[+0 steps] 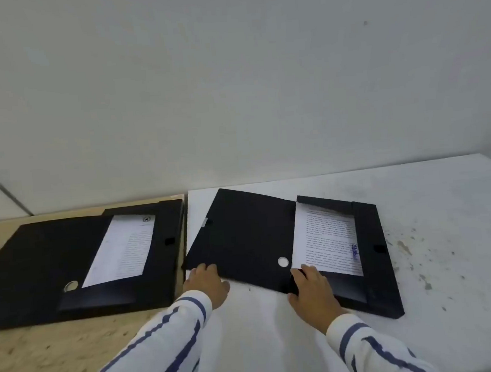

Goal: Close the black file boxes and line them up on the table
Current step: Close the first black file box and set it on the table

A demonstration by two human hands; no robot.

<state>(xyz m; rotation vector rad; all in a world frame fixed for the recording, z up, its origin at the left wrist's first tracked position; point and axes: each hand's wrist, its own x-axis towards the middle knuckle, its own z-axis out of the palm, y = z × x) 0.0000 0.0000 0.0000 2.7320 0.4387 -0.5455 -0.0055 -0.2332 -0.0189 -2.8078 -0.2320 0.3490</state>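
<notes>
Two black file boxes lie open with printed pages inside. The left box (55, 271) rests on the beige table, its lid spread out to the left. The right box (371, 252) lies on the white table, and its lid (242, 238) is folded out to the left. My left hand (207, 284) grips the near left corner of that lid, fingers curled at its edge. My right hand (313, 294) presses flat on the near edge of the right box, fingertips touching the white sheet (326, 238).
The beige table (47, 359) butts against the white table (450, 302) at a seam between the boxes. The white top is speckled with stains on the right. A plain grey wall (231, 85) rises right behind both tables.
</notes>
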